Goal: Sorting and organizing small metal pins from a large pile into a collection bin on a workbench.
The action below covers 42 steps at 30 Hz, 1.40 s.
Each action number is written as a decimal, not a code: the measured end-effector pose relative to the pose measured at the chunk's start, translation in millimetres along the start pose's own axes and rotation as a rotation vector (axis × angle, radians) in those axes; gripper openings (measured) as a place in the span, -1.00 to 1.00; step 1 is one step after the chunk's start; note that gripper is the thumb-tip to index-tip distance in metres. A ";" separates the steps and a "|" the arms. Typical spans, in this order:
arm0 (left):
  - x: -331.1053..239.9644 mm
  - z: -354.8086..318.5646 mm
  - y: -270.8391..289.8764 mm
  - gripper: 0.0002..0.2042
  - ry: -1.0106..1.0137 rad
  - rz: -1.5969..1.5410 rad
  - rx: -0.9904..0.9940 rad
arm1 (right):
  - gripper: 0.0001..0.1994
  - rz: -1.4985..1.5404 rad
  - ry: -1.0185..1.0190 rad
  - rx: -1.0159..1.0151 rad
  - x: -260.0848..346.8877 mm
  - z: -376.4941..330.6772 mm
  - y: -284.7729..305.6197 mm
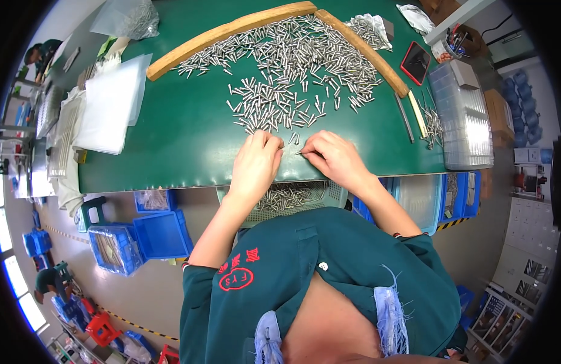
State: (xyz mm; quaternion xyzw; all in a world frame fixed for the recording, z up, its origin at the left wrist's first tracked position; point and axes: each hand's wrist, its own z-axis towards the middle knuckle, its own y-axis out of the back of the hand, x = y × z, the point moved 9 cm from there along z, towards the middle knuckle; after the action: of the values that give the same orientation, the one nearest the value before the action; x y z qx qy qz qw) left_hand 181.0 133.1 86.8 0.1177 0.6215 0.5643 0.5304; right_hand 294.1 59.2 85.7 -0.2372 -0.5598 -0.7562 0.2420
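A large heap of small silvery metal pins (317,54) lies on the green table (183,133), with a looser group of pins spread toward me. My right hand (336,156) pinches one thin metal pin (299,152) between thumb and forefinger, just above the tabletop. My left hand (256,162) rests at the near edge of the loose pins, fingers curled in. What it holds, if anything, is hidden. A few single pins lie between the two hands. Below the table's front edge, a pale green basket (336,197) holds many more pins.
Two wooden bars (232,28) border the heap at the back. Clear plastic sheets (113,106) lie at left. On the right are a red-edged phone (415,63), a few rods (405,118) and a clear plastic case (453,121). Blue crates (162,233) stand below the table.
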 end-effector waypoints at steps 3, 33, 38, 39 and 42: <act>1.0 -5.7 7.8 -0.89 0.005 -0.050 -0.069 | -0.90 -0.036 -0.050 0.039 6.0 -1.1 3.3; 2.5 -15.3 -0.3 -0.80 0.057 0.028 -0.104 | -0.85 -0.104 0.011 0.061 21.2 7.1 -15.7; -5.3 -23.8 7.2 -0.72 0.013 -0.024 -0.055 | -0.81 -0.111 -0.019 0.060 21.7 7.7 -15.5; -5.8 -25.6 12.6 -0.73 0.011 -0.019 -0.103 | -0.81 -0.095 -0.009 0.022 23.2 8.7 -13.2; 2.9 -29.5 16.5 -0.78 0.041 0.013 -0.109 | -0.82 -0.073 0.004 -0.008 20.5 9.3 -12.9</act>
State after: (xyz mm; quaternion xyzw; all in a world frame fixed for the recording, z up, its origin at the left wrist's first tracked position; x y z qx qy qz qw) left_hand 149.0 123.8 93.0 0.0812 0.5997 0.6032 0.5196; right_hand 271.0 69.4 91.5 -0.2161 -0.5646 -0.7672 0.2142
